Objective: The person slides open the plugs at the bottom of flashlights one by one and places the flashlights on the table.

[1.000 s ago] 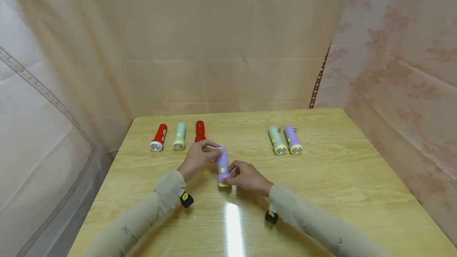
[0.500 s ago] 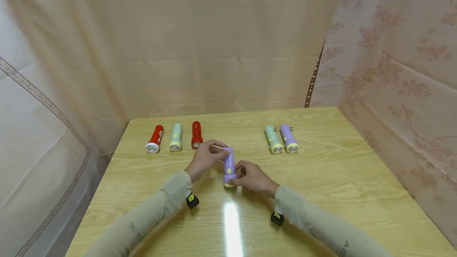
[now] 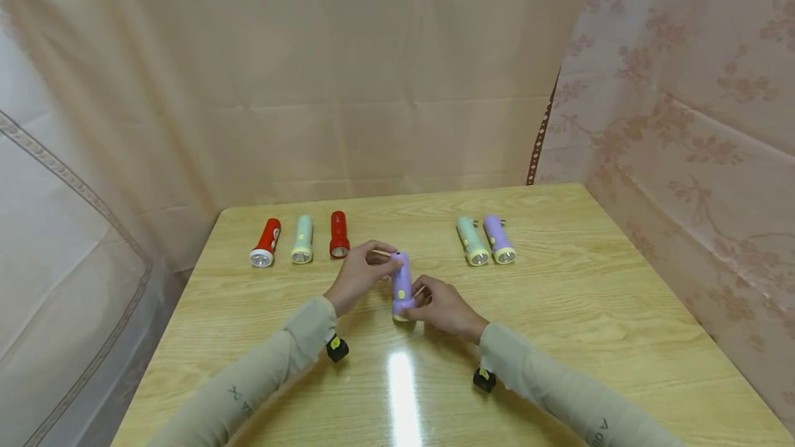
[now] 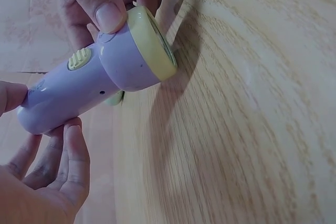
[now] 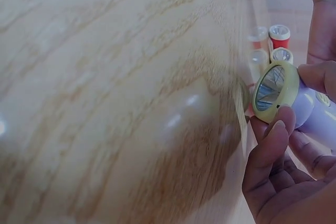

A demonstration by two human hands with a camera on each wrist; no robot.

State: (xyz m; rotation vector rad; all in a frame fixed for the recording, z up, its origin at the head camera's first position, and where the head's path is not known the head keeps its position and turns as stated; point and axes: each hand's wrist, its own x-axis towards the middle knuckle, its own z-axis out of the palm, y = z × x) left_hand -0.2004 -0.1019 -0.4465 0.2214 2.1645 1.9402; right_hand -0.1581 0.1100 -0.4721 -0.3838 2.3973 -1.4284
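Both hands hold one purple flashlight (image 3: 401,283) with a yellow lens rim and a yellow switch, over the middle of the table. My left hand (image 3: 362,273) pinches its tail end between thumb and fingers. Round the lens head, my right hand (image 3: 444,307) grips with thumb and fingertips. The left wrist view shows the purple flashlight (image 4: 79,87) tilted, its yellow rim close to the wood and the switch facing up. In the right wrist view the yellow rim (image 5: 289,90) and the reflector behind the lens are visible.
At the back left lie a red flashlight with a white rim (image 3: 266,243), a mint flashlight (image 3: 303,240) and an all-red flashlight (image 3: 338,234). Back right, a mint flashlight (image 3: 472,241) lies beside another purple flashlight (image 3: 499,239). Curtains stand behind the wooden table (image 3: 590,309).
Both hands and the purple flashlight have shifted slightly right in the head view, while the other flashlights drift left with the camera. The grip looks the same.
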